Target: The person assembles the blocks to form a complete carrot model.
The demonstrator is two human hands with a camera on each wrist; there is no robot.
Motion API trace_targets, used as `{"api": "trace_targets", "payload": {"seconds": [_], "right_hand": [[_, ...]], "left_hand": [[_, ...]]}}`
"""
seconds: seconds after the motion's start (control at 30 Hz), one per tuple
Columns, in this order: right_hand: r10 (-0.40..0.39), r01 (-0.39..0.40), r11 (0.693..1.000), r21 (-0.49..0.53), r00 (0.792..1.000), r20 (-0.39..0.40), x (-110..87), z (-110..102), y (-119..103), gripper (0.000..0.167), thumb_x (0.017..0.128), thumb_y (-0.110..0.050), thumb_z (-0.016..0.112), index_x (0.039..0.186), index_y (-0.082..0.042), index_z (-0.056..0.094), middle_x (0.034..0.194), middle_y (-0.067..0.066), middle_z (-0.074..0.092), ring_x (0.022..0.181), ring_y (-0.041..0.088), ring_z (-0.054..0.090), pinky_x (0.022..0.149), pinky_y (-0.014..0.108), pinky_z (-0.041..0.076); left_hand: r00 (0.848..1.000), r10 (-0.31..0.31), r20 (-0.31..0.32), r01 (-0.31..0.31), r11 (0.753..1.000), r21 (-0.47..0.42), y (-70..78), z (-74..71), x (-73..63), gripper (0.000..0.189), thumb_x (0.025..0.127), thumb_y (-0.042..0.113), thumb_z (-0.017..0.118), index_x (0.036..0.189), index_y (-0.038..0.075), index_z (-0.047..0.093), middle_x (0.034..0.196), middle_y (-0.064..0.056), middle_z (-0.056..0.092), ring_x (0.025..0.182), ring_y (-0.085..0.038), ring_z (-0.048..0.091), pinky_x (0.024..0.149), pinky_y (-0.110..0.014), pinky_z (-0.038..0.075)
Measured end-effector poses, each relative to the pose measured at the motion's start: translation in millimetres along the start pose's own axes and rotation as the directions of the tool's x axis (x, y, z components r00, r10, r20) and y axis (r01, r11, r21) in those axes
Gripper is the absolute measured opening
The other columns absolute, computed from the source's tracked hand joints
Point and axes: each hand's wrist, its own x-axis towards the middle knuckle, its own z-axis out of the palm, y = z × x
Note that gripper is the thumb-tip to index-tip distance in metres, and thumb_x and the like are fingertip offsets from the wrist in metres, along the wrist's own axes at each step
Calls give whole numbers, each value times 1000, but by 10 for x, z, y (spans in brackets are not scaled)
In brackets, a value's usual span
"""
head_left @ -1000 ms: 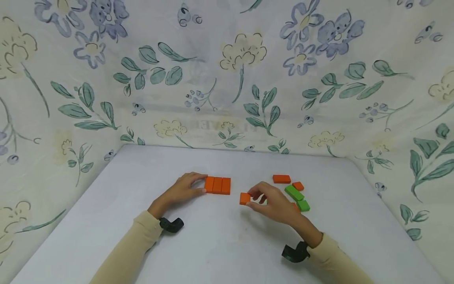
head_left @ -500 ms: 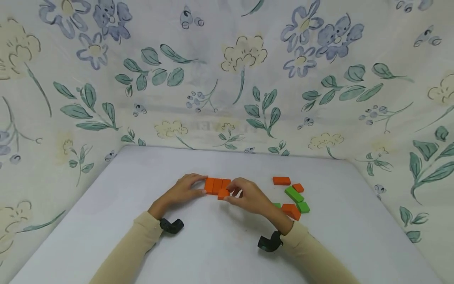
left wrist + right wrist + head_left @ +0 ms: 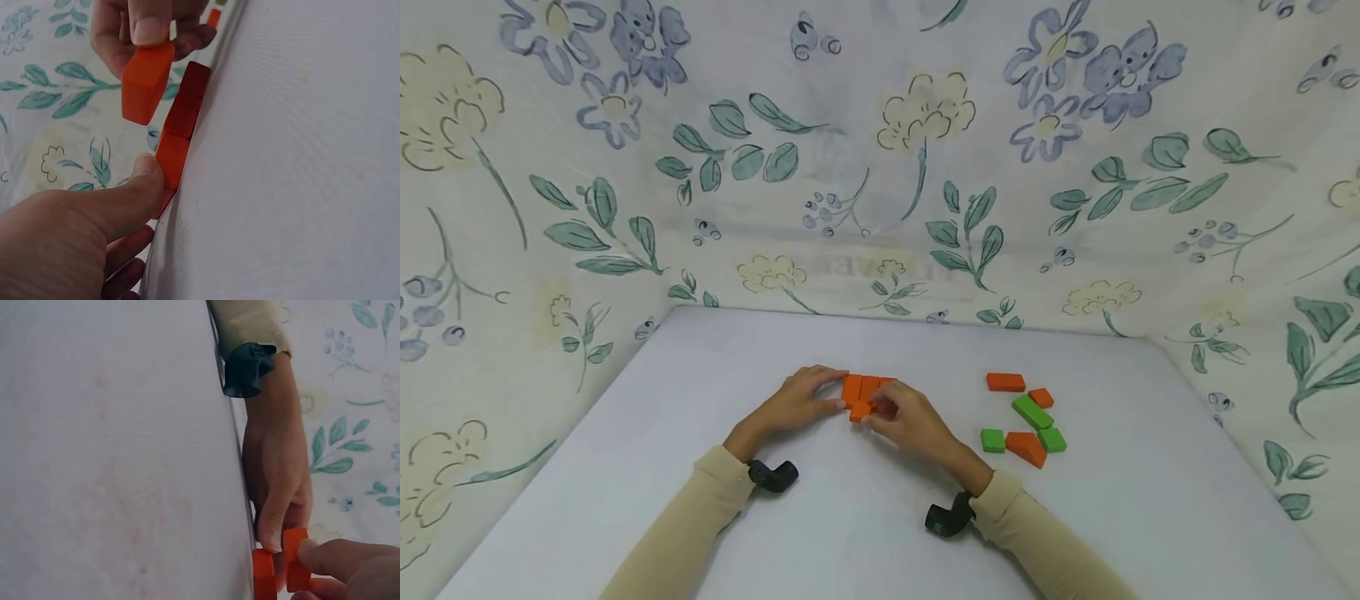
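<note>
Three orange blocks [image 3: 852,386] lie side by side in a row on the white table, partly covered by my right hand in the head view. My left hand [image 3: 797,404] grips the leftmost one between thumb and fingers, the thumb pressed to its near end in the left wrist view. Thumb and fingers of my right hand [image 3: 913,421] pinch another orange block [image 3: 860,412]. That pinched block [image 3: 145,87] is tilted and raised above the row in the left wrist view. In the right wrist view, the pinched block [image 3: 295,550] is close to my left thumb.
Right of my hands is a loose group of blocks: a long orange block [image 3: 1005,382], a small orange block [image 3: 1041,397], a long green block [image 3: 1032,412], two small green blocks [image 3: 992,440] and an orange block with a slanted side [image 3: 1026,448]. Flower-patterned cloth [image 3: 880,167] walls the table.
My right hand has carried the pinched orange block leftward from beside the row to its near edge, uncovering blocks on the right. My left hand stays at the row's left end.
</note>
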Motion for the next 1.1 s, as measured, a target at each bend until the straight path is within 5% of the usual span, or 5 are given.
{"api": "trace_targets", "payload": {"seconds": [0.67,1.1], "right_hand": [[25,-26,999,-38,1000,-5,-76,92,51,25,89,-17,76,111,-7,69,86,-3,61,77,10,53,67,19,46],[-18,15,996,-86,999,-38,-29,144,27,25,88,-16,77,109,-4,69,84,-1,59,75,10,52,65,18,45]], "left_hand": [[1000,11,-18,-11,1000,-9,39,88,5,59,93,45,68,145,22,53,147,-6,53,139,-31,42,112,-60,28],[999,23,-31,-22,1000,21,20,17,-8,58,93,43,69,145,22,53,146,-6,54,138,-31,43,112,-61,28]]}}
